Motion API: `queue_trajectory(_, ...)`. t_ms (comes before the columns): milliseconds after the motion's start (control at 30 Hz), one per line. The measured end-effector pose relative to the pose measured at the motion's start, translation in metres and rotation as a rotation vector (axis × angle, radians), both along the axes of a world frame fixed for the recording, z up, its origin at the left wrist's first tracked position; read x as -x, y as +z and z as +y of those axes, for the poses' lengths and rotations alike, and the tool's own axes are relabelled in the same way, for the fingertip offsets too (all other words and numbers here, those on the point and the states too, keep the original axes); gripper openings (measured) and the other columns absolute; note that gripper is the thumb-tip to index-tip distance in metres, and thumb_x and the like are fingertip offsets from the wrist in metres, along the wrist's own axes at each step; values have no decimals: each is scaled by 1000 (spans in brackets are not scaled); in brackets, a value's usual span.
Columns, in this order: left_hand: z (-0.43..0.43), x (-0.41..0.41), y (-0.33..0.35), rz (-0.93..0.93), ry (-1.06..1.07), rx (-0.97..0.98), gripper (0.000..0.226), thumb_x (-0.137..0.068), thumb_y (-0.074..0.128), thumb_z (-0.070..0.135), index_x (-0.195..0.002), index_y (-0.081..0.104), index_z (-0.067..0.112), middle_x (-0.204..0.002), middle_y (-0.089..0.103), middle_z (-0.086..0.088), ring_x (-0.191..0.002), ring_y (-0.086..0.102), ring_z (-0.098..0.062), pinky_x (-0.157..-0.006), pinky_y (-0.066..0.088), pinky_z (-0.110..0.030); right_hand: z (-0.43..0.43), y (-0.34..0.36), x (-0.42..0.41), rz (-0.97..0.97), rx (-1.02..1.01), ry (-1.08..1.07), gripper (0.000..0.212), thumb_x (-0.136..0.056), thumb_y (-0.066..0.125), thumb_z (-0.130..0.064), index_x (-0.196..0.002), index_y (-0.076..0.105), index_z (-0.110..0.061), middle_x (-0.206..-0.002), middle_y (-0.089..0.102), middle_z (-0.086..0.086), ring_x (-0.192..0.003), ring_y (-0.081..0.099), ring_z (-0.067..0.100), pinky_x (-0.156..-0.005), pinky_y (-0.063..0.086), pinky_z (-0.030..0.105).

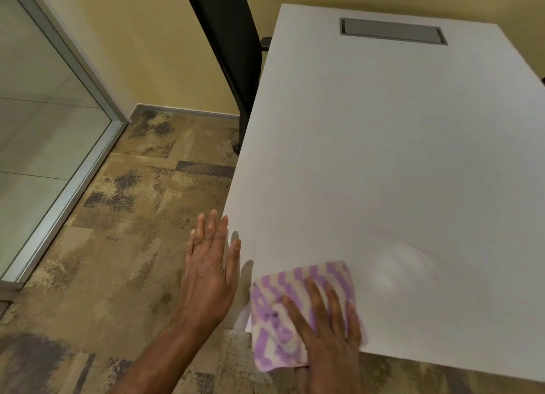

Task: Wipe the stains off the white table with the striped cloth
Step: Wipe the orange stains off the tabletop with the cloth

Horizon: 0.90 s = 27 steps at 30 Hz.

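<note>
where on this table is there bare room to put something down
Most of the white table is bare: the whole middle, from the grey cable hatch at the far end down to the striped cloth. Crowded only at the near left corner, where the right hand presses the cloth and the left hand rests at the edge.

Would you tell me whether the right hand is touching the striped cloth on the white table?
Touching. The head view shows the right hand lying flat on the striped cloth, its fingers spread over the fabric and pressing it onto the white table.
</note>
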<state>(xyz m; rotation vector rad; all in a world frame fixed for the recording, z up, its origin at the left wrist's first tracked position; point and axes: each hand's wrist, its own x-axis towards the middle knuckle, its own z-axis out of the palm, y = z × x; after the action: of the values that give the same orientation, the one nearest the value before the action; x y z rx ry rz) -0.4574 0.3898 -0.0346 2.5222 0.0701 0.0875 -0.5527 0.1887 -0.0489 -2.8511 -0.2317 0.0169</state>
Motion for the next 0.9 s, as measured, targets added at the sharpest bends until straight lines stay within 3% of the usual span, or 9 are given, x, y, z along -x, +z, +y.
queue_trajectory(67, -6, 0, 0, -2, -3, 9, 56, -110, 39, 36, -162, 25, 19, -172, 12, 5, -159, -6, -6, -131, 5, -39, -17, -1, 5, -52, 23, -95, 69, -78, 59, -68, -139, 63, -36, -148, 57, 11, -140, 42, 26, -108, 36, 51)
queue_trajectory(200, -17, 0, 1, 1, -19, 22, 60, -108, 29, 45, -162, 26, 19, -171, 11, 6, -158, -8, -4, -131, 5, -39, -45, -2, 8, -64, 18, -353, 87, -65, 41, -74, -137, 65, -32, -148, 57, 16, -138, 50, 33, -107, 37, 56)
queue_trajectory(300, -22, -3, 0, -10, -32, 30, 63, -105, 27, 47, -162, 25, 19, -171, 11, 7, -158, -10, -1, -131, 4, -39, -63, -1, -4, -131, -48, -522, 78, -67, 43, -56, -142, 50, -34, -153, 52, 19, -140, 47, 45, -108, 36, 62)
queue_trajectory(400, -25, -8, -2, -25, -40, 24, 62, -106, 29, 46, -162, 27, 18, -172, 13, 5, -158, -8, -2, -131, 7, -41, -76, 0, -24, -117, -90, -673, 77, -72, 38, -39, -143, 60, -21, -159, 42, 22, -145, 37, 52, -110, 31, 68)
queue_trajectory(567, -27, -17, -7, -21, -53, -20, 63, -106, 26, 48, -162, 23, 19, -172, 8, 5, -158, -10, -4, -131, 6, -43, -90, -3, -67, -32, -101, -778, 74, -75, 44, -26, -147, 54, -11, -165, 27, 24, -153, 16, 50, -114, 20, 70)
queue_trajectory(700, -27, -24, -9, -15, -53, -27, 66, -105, 22, 51, -163, 21, 19, -173, 5, 6, -158, -11, -3, -131, 3, -40, -86, -7, -102, -60, -121, -804, 60, -91, 56, -17, -150, 50, -14, -164, 26, 28, -153, 13, 53, -114, 17, 74)
queue_trajectory(767, -28, -28, -9, -9, -48, -28, 65, -105, 23, 49, -163, 21, 19, -173, 5, 5, -158, -11, -5, -131, 4, -41, -80, -8, -120, -87, -120, -798, 63, -90, 63, -10, -152, 48, -16, -164, 26, 28, -153, 12, 54, -114, 16, 74)
queue_trajectory(900, -28, -32, -10, 5, -51, -35, 66, -105, 19, 51, -163, 19, 19, -173, 3, 5, -158, -12, -6, -131, 3, -41, -59, -7, -152, -248, -198, -762, 82, -84, 71, -3, -144, 24, -32, -155, 38, 36, -146, 25, 62, -107, 22, 83)
